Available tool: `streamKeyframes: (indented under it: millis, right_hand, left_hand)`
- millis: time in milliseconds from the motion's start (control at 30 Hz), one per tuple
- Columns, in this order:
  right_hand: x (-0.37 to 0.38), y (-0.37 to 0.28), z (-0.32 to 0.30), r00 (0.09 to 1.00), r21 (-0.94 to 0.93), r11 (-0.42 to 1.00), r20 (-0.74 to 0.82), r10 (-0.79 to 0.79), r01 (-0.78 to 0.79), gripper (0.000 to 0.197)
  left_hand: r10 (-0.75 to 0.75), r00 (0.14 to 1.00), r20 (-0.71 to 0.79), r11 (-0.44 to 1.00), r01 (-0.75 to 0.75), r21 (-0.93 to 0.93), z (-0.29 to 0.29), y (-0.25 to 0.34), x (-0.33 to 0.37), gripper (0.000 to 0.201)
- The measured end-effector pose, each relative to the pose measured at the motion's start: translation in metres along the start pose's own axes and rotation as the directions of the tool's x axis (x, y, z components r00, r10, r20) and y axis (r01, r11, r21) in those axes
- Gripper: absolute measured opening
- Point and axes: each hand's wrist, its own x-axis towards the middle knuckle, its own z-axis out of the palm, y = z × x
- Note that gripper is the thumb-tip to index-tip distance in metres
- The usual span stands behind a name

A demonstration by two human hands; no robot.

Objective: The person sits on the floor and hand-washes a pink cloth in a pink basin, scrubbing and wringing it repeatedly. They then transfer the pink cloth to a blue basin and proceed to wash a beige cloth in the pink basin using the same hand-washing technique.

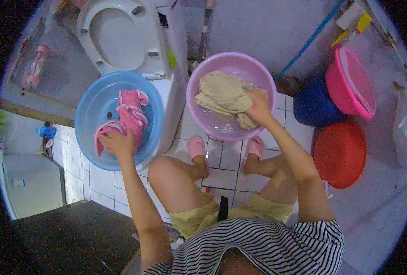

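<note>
My left hand [119,143] is closed on the near end of a pink cloth with white edging [131,114]. That cloth lies bunched and twisted in a light blue basin [83,120] at the left. My right hand [258,106] grips the right side of a wet beige cloth [222,93], which is crumpled in a pink-purple basin [231,56] before my feet. Water glistens in this basin around the cloth. Part of each hand's grip is hidden by the hand itself.
A toilet with its seat raised [116,39] stands behind the blue basin. At the right are a dark blue bucket [314,104], a bright pink basin [350,85] and a red basin [340,156]. A blue pole [311,38] leans on the wall. Tiled floor [222,178] lies below.
</note>
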Motion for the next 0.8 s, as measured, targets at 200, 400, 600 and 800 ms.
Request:
streamKeyframes:
  millis: [200,400,600,800]
  right_hand:
    - [-0.018,-0.002,0.011,0.944,-0.31,0.943,0.33,-0.012,0.12,0.074]
    - [-0.021,-0.008,0.016,0.864,-0.21,0.974,0.502,0.029,0.089,0.079]
    - [-0.005,0.017,0.012,0.902,-0.04,0.998,0.428,0.06,-0.048,0.08]
    - [0.007,0.029,0.028,0.988,-0.128,0.98,-0.06,0.144,-0.151,0.085]
  left_hand:
    - [0.177,0.981,-0.078,0.978,-0.184,-0.098,-0.064,0.048,0.006,0.077]
    - [0.854,0.511,-0.102,0.305,-0.649,-0.697,-0.075,0.204,-0.073,0.061]
    - [0.778,0.625,0.055,0.546,-0.632,-0.55,-0.014,0.283,-0.129,0.08]
    - [0.717,0.65,0.252,0.605,-0.402,-0.687,0.007,0.293,-0.125,0.069]
